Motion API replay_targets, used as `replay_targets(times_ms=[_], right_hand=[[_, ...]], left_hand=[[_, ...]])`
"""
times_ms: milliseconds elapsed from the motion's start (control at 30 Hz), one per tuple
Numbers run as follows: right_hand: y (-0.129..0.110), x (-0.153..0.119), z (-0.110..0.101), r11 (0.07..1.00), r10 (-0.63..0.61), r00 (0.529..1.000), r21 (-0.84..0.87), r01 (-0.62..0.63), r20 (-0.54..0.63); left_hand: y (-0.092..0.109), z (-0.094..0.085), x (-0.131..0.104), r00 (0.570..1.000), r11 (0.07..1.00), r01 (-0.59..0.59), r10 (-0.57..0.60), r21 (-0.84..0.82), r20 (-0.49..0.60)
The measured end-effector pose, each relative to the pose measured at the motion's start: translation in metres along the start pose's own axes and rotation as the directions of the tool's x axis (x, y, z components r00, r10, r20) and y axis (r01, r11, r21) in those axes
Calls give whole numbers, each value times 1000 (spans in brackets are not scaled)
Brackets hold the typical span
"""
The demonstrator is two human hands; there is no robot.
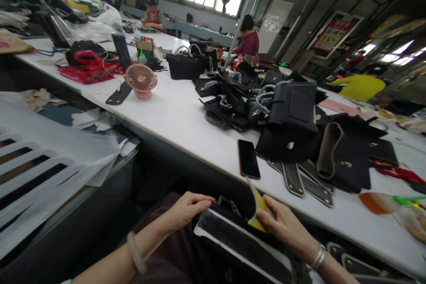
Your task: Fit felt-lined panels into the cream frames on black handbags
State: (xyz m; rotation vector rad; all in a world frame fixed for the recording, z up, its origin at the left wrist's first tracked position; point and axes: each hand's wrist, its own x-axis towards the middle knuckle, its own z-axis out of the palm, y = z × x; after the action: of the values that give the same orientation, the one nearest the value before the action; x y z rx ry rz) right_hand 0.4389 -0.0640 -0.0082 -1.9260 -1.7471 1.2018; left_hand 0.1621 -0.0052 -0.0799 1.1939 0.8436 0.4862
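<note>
A black handbag piece (244, 236) with whitish strips along its long edges lies tilted over my lap. My left hand (188, 212) grips its upper left corner, thumb on top and fingers at the far edge. In my right hand (282, 222), a thin, bent yellow sheet (259, 206) is pinched between thumb and fingers, right by the bag's far edge. What the sheet is exactly, I cannot tell. A plastic-wrapped handle (228, 204) shows behind the bag, between the hands.
On the white table (179, 128) lie a phone (248, 159), a heap of black handbags (289, 111), and black straps (293, 179). A pink fan (141, 79) stands farther left. White cut sheeting (49, 155) covers a surface at left. Several people sit farther back.
</note>
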Motion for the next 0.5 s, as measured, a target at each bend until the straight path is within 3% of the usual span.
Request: replay_targets(times_ms=[100, 200, 267, 367, 433, 500], right_hand=[[-7, -28, -1, 880, 83, 988, 457, -132, 127], [-14, -55, 27, 660, 125, 980, 724, -200, 157], [-16, -66, 63, 528, 103, 975, 820, -220, 196], [-23, -68, 130, 433, 65, 966, 865, -253, 249], [-33, -63, 170, 379, 107, 964, 886, -267, 245], [-47, -54, 200, 308, 140, 966, 918, -250, 216]], left_hand=[[-1, 6, 1, 997, 999, -14, 17, 39, -77], [-3, 8, 3, 993, 1000, -28, 29, 13, -110], [-7, 8, 4, 994, 998, -8, 2, -56, -113], [-22, 8, 1, 979, 973, 61, -101, -222, -176], [-38, 12, -5, 932, 928, 122, -229, -352, -280], [-56, 19, -14, 845, 859, 191, -390, -475, -366]])
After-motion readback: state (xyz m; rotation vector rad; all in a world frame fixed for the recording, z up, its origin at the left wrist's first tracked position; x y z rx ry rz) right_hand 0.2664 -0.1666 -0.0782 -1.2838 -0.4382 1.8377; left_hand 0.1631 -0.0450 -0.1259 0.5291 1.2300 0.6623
